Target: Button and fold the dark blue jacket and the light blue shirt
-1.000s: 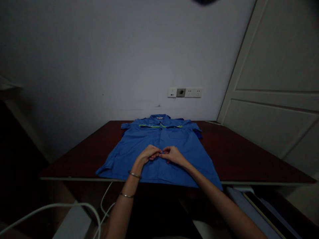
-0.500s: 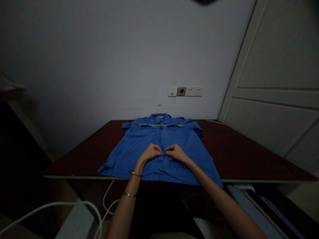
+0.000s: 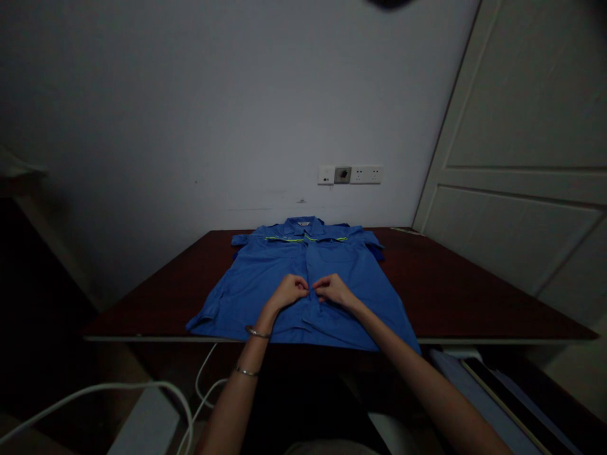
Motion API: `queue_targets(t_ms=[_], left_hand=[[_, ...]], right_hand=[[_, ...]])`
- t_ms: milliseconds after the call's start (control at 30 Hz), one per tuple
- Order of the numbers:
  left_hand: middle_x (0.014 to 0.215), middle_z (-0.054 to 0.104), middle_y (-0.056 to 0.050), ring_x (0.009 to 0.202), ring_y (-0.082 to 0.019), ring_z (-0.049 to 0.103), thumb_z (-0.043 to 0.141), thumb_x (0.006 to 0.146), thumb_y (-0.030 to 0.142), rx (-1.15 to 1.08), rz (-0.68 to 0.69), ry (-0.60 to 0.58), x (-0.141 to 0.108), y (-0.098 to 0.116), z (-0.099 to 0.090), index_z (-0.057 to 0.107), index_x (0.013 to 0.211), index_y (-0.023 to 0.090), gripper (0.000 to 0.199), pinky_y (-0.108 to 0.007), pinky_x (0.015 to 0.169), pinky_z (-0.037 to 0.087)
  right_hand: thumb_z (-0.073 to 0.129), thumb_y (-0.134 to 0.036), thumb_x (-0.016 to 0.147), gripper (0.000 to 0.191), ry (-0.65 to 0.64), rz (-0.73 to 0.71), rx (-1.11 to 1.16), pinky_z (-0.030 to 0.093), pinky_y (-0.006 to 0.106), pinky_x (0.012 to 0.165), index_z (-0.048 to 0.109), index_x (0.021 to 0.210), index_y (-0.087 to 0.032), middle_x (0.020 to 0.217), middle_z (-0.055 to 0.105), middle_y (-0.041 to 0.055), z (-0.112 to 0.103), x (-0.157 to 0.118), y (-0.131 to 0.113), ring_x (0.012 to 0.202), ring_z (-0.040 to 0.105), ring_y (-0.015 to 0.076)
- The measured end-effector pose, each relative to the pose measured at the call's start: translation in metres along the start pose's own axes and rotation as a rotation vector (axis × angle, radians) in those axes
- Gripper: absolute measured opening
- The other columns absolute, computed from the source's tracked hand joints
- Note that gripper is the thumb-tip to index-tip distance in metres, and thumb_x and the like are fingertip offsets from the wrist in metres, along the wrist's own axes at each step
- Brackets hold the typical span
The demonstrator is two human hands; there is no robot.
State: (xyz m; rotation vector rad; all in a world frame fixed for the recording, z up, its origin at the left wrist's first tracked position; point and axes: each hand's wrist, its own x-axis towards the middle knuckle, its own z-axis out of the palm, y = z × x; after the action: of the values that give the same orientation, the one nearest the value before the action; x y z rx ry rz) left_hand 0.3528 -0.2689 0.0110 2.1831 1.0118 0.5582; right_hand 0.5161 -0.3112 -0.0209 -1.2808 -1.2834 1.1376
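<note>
A blue short-sleeved work shirt [image 3: 265,272] lies flat, front up, its collar toward the wall and its hem hanging slightly over the table's near edge. Yellow-green trim crosses the chest. My left hand [image 3: 290,291] pinches the shirt's front placket just left of the centre line, low on the front. From the other side my right hand [image 3: 333,291] also closes its fingertips on the placket, close to the left ones. Any button between the fingers is too small to make out. Darker blue cloth [image 3: 376,253] shows from under the shirt at the sleeves.
The dark red-brown table [image 3: 455,291] stands against a pale wall with sockets [image 3: 365,175]. A panelled white door [image 3: 516,164] is on the right. White cables [image 3: 142,385] loop below the table at left; flat items [image 3: 493,392] lie under it at right.
The view has shifted very slightly. Both hands stay at the same part of the placket, with only small finger movement.
</note>
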Motion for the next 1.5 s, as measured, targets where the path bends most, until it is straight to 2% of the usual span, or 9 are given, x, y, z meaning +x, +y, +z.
queue_targets(t_ms=[267, 333, 467, 700, 933, 1233, 1500], left_hand=[[0.057, 0.055, 0.001, 0.054, -0.009, 0.046, 0.054, 0.062, 0.013, 0.088, 0.022, 0.029, 0.0, 0.006, 0.002, 0.067, 0.073, 0.009, 0.017, -0.017, 0.051, 0.032], [0.057, 0.055, 0.001, 0.054, -0.009, 0.045, 0.054, 0.063, 0.013, 0.107, 0.025, 0.039, -0.001, 0.008, 0.002, 0.067, 0.073, 0.009, 0.018, -0.017, 0.05, 0.032], [0.058, 0.055, 0.001, 0.055, -0.009, 0.046, 0.053, 0.064, 0.014, 0.131, 0.044, 0.059, -0.001, 0.009, 0.004, 0.067, 0.076, 0.009, 0.019, -0.017, 0.05, 0.031], [0.064, 0.059, 0.0, 0.059, -0.01, 0.05, 0.057, 0.066, 0.014, 0.137, 0.113, 0.091, 0.001, 0.005, 0.003, 0.068, 0.078, 0.01, 0.017, -0.019, 0.056, 0.037], [0.071, 0.062, -0.003, 0.068, -0.013, 0.053, 0.061, 0.067, 0.018, 0.213, 0.173, 0.129, 0.0, 0.005, -0.002, 0.069, 0.076, 0.013, 0.013, -0.022, 0.064, 0.04], [0.072, 0.058, -0.002, 0.071, -0.013, 0.052, 0.057, 0.068, 0.011, 0.351, 0.244, 0.175, -0.002, 0.009, 0.004, 0.063, 0.074, 0.014, 0.01, -0.022, 0.067, 0.038], [0.074, 0.057, -0.002, 0.069, -0.012, 0.05, 0.056, 0.069, 0.013, 0.321, 0.281, 0.189, -0.003, 0.009, 0.005, 0.062, 0.076, 0.013, 0.009, -0.021, 0.065, 0.038]], right_hand=[[0.058, -0.007, 0.059, 0.012, 0.01, 0.024, 0.037, 0.049, 0.018, 0.045, 0.066, 0.067, -0.011, 0.053, 0.06, -0.0035, 0.0, 0.001, -0.001, 0.044, 0.054, 0.0072], [0.062, -0.013, 0.061, 0.009, -0.002, -0.005, 0.026, 0.049, 0.017, 0.043, 0.066, 0.069, -0.01, 0.054, 0.06, -0.0027, 0.001, 0.0, -0.002, 0.045, 0.054, 0.0073], [0.065, -0.027, 0.064, 0.018, -0.021, -0.067, 0.014, 0.048, 0.018, 0.044, 0.067, 0.07, -0.01, 0.057, 0.061, -0.0009, 0.001, 0.0, -0.002, 0.048, 0.054, 0.0079], [0.061, -0.017, 0.064, 0.009, 0.049, -0.089, -0.006, 0.044, 0.017, 0.048, 0.067, 0.06, -0.011, 0.049, 0.06, -0.0014, -0.003, 0.005, -0.001, 0.047, 0.054, 0.0081], [0.064, -0.021, 0.061, 0.01, 0.099, -0.089, 0.031, 0.047, 0.021, 0.052, 0.067, 0.059, -0.012, 0.051, 0.063, 0.0004, -0.003, 0.008, 0.003, 0.05, 0.057, 0.0112], [0.065, -0.02, 0.059, 0.009, 0.075, -0.075, 0.108, 0.048, 0.022, 0.055, 0.064, 0.057, -0.011, 0.049, 0.061, -0.0008, -0.002, 0.008, 0.003, 0.05, 0.057, 0.0109], [0.069, -0.023, 0.057, 0.013, 0.087, -0.04, 0.18, 0.05, 0.023, 0.058, 0.063, 0.056, -0.011, 0.05, 0.06, -0.0013, -0.002, 0.009, 0.004, 0.05, 0.057, 0.01]])
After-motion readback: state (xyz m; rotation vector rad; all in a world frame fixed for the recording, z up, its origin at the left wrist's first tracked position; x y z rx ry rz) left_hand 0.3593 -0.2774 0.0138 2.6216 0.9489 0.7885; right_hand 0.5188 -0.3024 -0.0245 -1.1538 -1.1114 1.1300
